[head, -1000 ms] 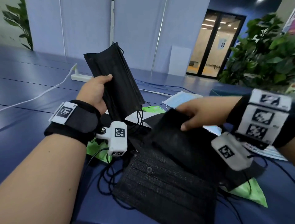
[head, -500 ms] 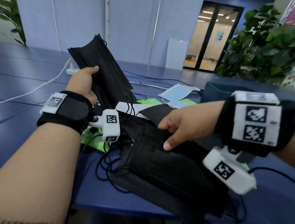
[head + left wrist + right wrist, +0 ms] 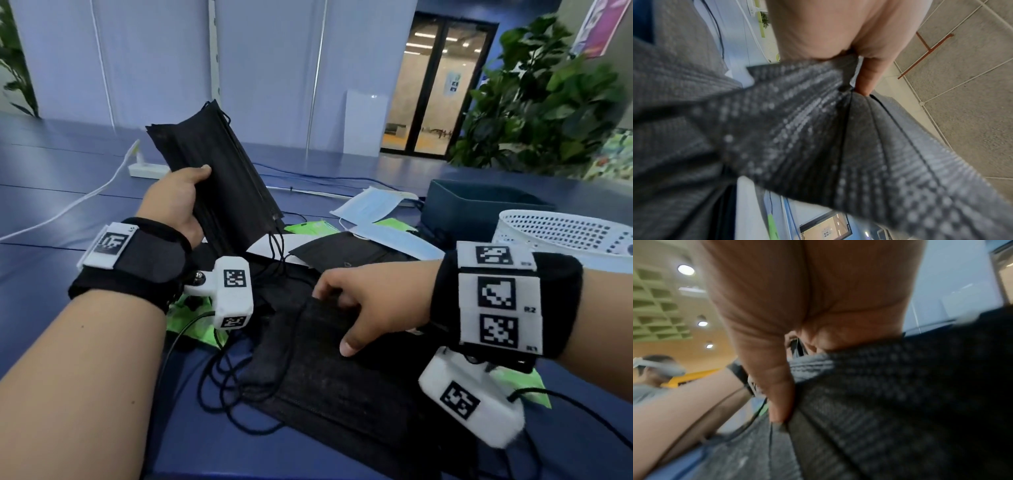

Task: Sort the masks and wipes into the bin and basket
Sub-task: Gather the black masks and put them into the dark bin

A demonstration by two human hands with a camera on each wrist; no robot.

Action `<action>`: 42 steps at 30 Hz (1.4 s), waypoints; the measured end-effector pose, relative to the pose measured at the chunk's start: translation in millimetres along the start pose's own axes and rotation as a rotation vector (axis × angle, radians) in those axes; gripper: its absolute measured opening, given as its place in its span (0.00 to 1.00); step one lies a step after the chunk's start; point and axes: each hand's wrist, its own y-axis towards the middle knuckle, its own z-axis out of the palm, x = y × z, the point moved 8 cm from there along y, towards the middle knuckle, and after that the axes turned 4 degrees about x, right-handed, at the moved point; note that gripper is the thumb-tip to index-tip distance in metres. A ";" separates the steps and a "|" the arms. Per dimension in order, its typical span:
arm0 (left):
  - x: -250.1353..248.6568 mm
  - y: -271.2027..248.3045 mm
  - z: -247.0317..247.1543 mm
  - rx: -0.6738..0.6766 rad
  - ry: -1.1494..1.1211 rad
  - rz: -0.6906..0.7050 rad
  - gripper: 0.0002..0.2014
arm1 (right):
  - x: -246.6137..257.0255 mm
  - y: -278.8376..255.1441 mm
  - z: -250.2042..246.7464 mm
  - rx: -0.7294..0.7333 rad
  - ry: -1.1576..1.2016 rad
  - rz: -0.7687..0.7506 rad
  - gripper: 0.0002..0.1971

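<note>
Black masks (image 3: pixel 219 178), gathered as a stack, are standing tilted in the upper left of centre in the head view, and the left hand (image 3: pixel 174 202) is gripping them with thumb and fingers curled round the lower edge; the left wrist view is showing the same pleated fabric (image 3: pixel 818 129) pinched against the palm. Below centre, a pile of black masks (image 3: pixel 342 377) is lying on the blue table (image 3: pixel 51 212), ear loops trailing to its left. The right hand (image 3: pixel 363 301) is resting on this pile, thumb pressing the top mask and fingers curling over its far edge, gripping it. Green wipe packets (image 3: pixel 308 228) and light blue masks (image 3: pixel 370 205) are lying just behind the pile. At the right edge, a dark bin (image 3: pixel 479 209) is standing behind a white basket (image 3: pixel 555 233).
</note>
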 end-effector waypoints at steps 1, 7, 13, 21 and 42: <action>1.4 0.6 1.1 0.008 0.009 -0.006 0.15 | -1.1 -4.9 -10.5 -0.011 0.103 -0.017 0.25; 6.9 5.3 4.3 0.044 0.044 -0.010 0.17 | -13.6 -60.8 -105.4 -0.311 0.372 -0.069 0.17; 12.6 6.8 4.1 0.052 0.057 -0.048 0.18 | -51.5 -69.9 -123.0 -0.422 0.424 0.060 0.17; 1.2 -21.6 40.8 0.244 -0.012 -0.040 0.13 | -84.2 -65.1 -146.3 -0.627 0.576 0.077 0.12; 20.6 -50.7 90.1 0.464 0.204 0.086 0.23 | -10.4 22.8 -106.6 -0.430 0.939 -0.272 0.41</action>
